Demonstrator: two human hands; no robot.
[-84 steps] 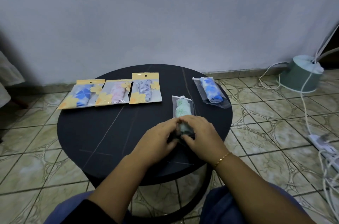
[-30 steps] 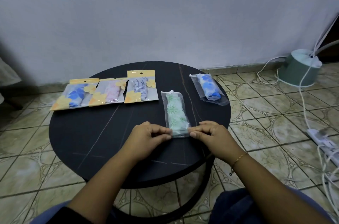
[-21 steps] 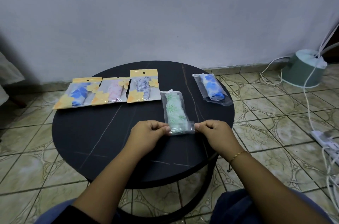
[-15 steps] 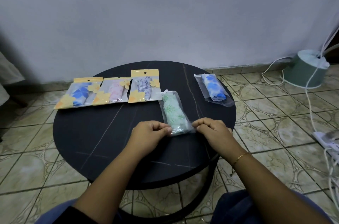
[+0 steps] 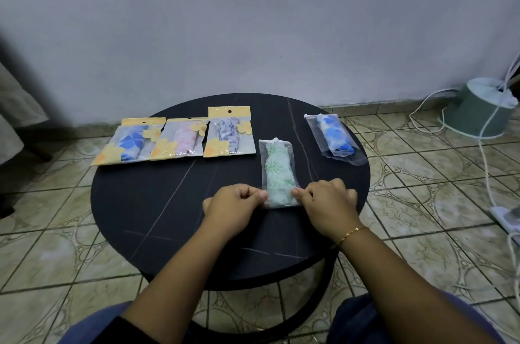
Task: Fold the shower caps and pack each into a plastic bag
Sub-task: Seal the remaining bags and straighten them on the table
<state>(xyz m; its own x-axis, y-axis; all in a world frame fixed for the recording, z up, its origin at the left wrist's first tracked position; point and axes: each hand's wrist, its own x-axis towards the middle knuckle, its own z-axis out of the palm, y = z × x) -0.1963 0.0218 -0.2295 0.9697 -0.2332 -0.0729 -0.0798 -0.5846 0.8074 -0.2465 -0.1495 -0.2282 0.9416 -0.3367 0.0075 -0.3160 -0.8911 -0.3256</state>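
A moment ago the bag with the green cap was tipped to one side and lifted a bit at the near end. Then it lay straight again, flat on the round black table (image 5: 135, 202), and both hands had come down with it.

From the head camera, I could see 5 packs in all. 3 packs with yellow cards (image 5: 174, 136) lay in a row at the far left of the table. A clear bag with a blue cap (image 5: 334, 136) lay at the far right. The green cap (image 5: 278, 172) was folded up and sat inside its own plastic bag (image 5: 263, 163), near the middle, pointing away from the person. So all 5 caps I could see were folded and in bags. I think the only job left was to close the near end of this last bag. I could not tell if that end was shut yet.

The left hand (image 5: 233, 204) pinched the near left corner of the bag with thumb and finger. The right hand (image 5: 327, 198) pinched the near right corner the same way. The other fingers were curled in. Both hands were low, close to the table top, with the bag between them. The right wrist had a thin gold bracelet (image 5: 351, 232).
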